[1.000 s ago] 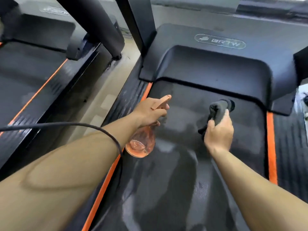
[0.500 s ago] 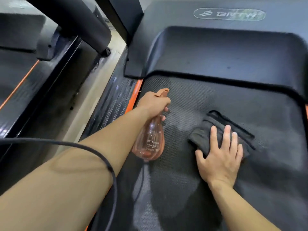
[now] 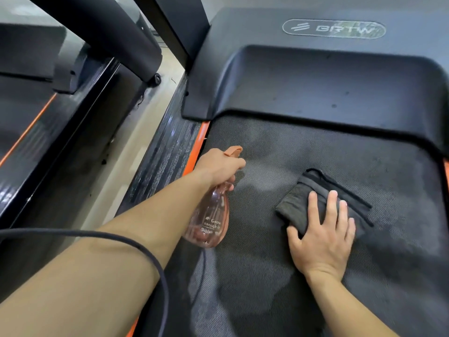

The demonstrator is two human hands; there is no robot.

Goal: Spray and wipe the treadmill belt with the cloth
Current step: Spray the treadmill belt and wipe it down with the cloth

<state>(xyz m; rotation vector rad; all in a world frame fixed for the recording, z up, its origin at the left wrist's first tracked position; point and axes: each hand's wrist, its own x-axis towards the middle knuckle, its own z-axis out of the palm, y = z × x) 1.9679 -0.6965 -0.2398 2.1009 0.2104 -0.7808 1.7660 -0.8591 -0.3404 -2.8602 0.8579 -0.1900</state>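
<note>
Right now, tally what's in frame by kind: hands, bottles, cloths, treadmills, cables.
hands: 2 (left hand, right hand)
spray bottle: 1, pink, in the left hand's grip
cloth: 1, dark grey, under the flat right hand
treadmills: 2 (near treadmill, second treadmill to the left)
cable: 1
total: 7

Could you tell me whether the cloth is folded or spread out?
Folded: the cloth shows stacked edges, compact beneath the flat right hand.

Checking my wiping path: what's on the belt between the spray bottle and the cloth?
Head view: only bare, patchily damp-looking belt lies between the spray bottle and the cloth.
</note>
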